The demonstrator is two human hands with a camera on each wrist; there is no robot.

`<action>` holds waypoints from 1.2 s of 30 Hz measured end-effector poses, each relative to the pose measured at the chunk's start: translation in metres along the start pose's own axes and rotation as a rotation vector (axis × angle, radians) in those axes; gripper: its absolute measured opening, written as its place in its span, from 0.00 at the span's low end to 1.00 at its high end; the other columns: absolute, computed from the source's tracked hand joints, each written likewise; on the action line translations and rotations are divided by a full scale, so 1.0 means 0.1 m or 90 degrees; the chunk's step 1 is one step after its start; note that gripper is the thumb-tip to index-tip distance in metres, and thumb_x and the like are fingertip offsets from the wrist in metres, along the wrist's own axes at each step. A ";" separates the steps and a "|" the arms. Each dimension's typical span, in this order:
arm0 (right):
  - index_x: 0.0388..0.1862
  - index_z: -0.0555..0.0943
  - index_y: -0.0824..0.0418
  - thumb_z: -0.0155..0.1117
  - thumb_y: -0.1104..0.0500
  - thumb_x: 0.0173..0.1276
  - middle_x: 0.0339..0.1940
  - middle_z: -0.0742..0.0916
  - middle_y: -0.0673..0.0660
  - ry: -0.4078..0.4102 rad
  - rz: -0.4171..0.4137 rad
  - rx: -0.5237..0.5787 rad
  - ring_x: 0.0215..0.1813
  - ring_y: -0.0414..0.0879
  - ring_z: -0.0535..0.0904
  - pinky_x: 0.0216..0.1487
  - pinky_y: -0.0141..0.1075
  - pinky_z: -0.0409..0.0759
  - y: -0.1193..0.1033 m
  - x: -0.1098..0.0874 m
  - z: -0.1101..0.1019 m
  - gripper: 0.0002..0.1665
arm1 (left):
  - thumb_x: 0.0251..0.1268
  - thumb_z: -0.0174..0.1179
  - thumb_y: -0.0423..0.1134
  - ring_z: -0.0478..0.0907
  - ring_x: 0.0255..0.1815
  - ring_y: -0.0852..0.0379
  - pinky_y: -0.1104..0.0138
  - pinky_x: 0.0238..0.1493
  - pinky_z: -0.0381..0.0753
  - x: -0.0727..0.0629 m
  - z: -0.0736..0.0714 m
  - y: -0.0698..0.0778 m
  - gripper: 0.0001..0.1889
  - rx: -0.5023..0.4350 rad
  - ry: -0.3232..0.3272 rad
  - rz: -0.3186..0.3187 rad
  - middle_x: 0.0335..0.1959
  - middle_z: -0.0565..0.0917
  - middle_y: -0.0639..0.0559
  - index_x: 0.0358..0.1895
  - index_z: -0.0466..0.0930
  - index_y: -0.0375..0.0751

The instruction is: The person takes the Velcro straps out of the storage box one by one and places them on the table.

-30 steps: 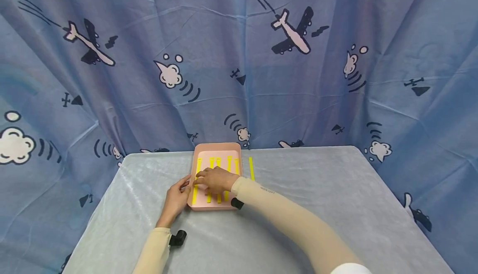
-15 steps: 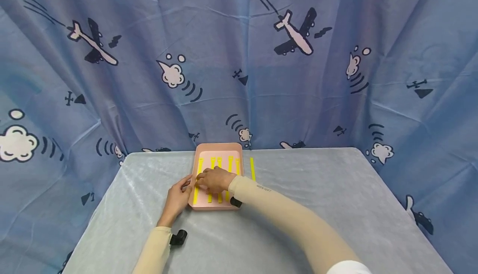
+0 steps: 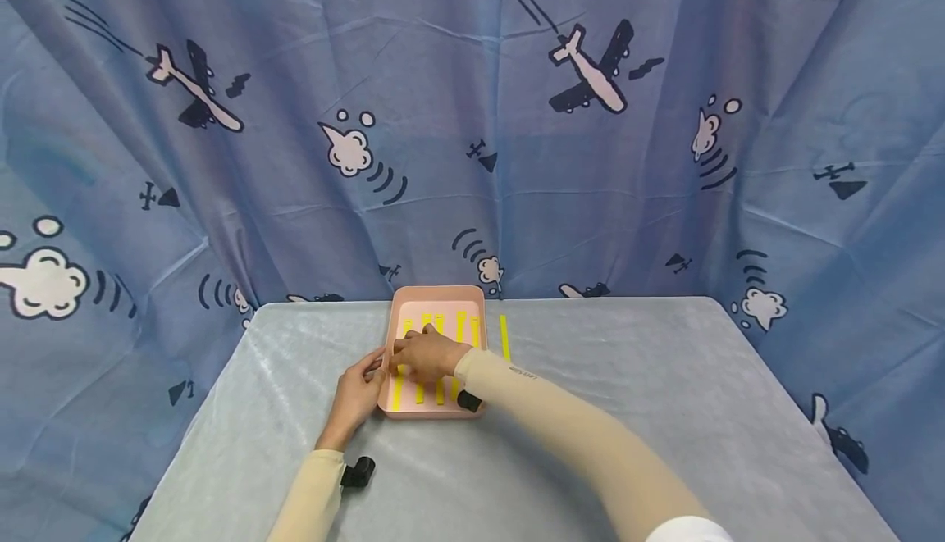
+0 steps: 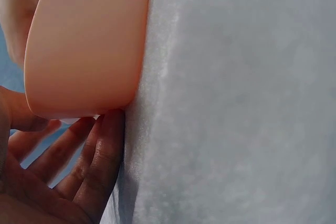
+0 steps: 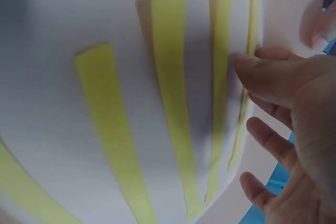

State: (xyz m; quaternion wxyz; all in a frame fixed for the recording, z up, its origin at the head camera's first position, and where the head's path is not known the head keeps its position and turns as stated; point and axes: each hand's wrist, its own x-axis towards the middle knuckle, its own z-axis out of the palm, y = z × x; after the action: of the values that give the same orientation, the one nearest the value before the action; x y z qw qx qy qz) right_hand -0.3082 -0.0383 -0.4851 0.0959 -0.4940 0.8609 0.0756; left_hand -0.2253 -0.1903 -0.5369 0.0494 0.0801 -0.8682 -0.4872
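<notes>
A pink tray [image 3: 435,413] lies on the table, with several flat yellow strips [image 3: 461,325] side by side in it. My right hand [image 3: 426,355] reaches over the tray and pinches the leftmost yellow strip [image 5: 236,145] between thumb and forefinger; in the right wrist view its other fingers are spread. My left hand [image 3: 359,394] is at the tray's left side. In the left wrist view its nearly straight fingers [image 4: 100,161] touch the tray's outer wall, with the thumb close to the rim. The right hand hides the middle of several strips.
One more yellow strip [image 3: 505,337] lies on the table just right of the tray. Grey cloth covers the table [image 3: 627,386]. A blue curtain [image 3: 443,116] with planes and clouds hangs behind its far edge.
The leftmost strip has shifted slightly toward me and to the right inside the tray, along with the right fingertips. The left hand stays at the tray's side. The whole view has drifted a little.
</notes>
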 end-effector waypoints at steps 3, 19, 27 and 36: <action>0.50 0.80 0.37 0.62 0.54 0.71 0.58 0.77 0.41 0.007 -0.006 -0.003 0.59 0.42 0.71 0.56 0.41 0.69 -0.01 0.01 0.01 0.12 | 0.72 0.52 0.35 0.81 0.56 0.42 0.56 0.51 0.83 0.00 0.00 0.01 0.23 0.001 0.000 -0.001 0.60 0.81 0.37 0.69 0.72 0.45; 0.37 0.79 0.40 0.61 0.54 0.72 0.47 0.77 0.42 0.051 -0.024 -0.094 0.53 0.40 0.71 0.52 0.39 0.68 -0.03 0.04 0.06 0.06 | 0.72 0.52 0.34 0.81 0.57 0.42 0.54 0.54 0.82 0.00 0.01 0.03 0.23 -0.009 -0.001 0.010 0.60 0.80 0.36 0.69 0.72 0.44; 0.45 0.81 0.38 0.55 0.50 0.75 0.49 0.80 0.43 0.101 -0.042 -0.142 0.56 0.40 0.73 0.61 0.42 0.72 -0.02 0.02 0.05 0.08 | 0.70 0.52 0.34 0.82 0.55 0.42 0.60 0.47 0.83 -0.02 0.00 0.01 0.23 0.001 0.008 0.020 0.58 0.81 0.35 0.68 0.73 0.43; 0.50 0.80 0.39 0.44 0.46 0.79 0.50 0.79 0.45 0.167 -0.036 -0.133 0.54 0.42 0.74 0.54 0.41 0.73 0.02 -0.06 -0.06 0.15 | 0.73 0.52 0.35 0.81 0.58 0.39 0.56 0.50 0.83 -0.03 0.01 0.01 0.23 0.000 0.006 0.013 0.59 0.80 0.34 0.69 0.71 0.42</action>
State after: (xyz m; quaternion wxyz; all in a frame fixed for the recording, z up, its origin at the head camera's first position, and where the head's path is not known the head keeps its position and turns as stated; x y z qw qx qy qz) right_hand -0.3080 -0.0337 -0.4773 -0.0674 -0.5310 0.8392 0.0967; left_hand -0.2222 -0.1885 -0.5369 0.0584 0.0732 -0.8688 -0.4861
